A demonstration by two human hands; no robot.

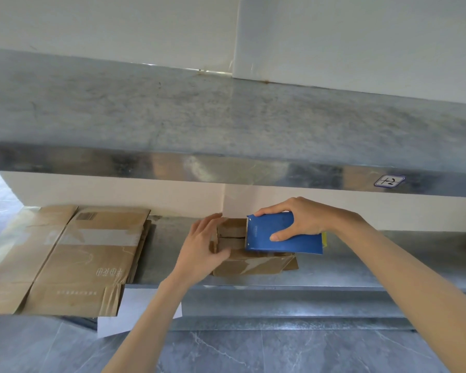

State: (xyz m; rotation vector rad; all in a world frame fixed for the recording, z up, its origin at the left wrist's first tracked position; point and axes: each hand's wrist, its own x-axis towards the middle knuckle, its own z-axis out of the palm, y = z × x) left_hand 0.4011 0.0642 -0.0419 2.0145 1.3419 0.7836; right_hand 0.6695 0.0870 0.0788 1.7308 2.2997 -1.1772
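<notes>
A small brown cardboard box (pixel 234 238) sits on a lower steel shelf (pixel 361 267), its top flaps closed with a seam across. My right hand (pixel 296 219) grips a blue tape dispenser (pixel 283 235), whose toothed edge lies on the box's top near the seam. My left hand (pixel 203 246) holds the box's left side, fingers along the far edge and thumb on the front. A bit of yellow shows behind the dispenser's right end.
Flattened cardboard boxes (pixel 73 259) lie stacked on the shelf's left, overhanging its front edge. A white sheet (pixel 135 310) hangs below them. The upper steel shelf (pixel 226 122) juts out overhead, with a label (pixel 389 181) on its front lip. Grey tiled floor (pixel 280 351) lies below.
</notes>
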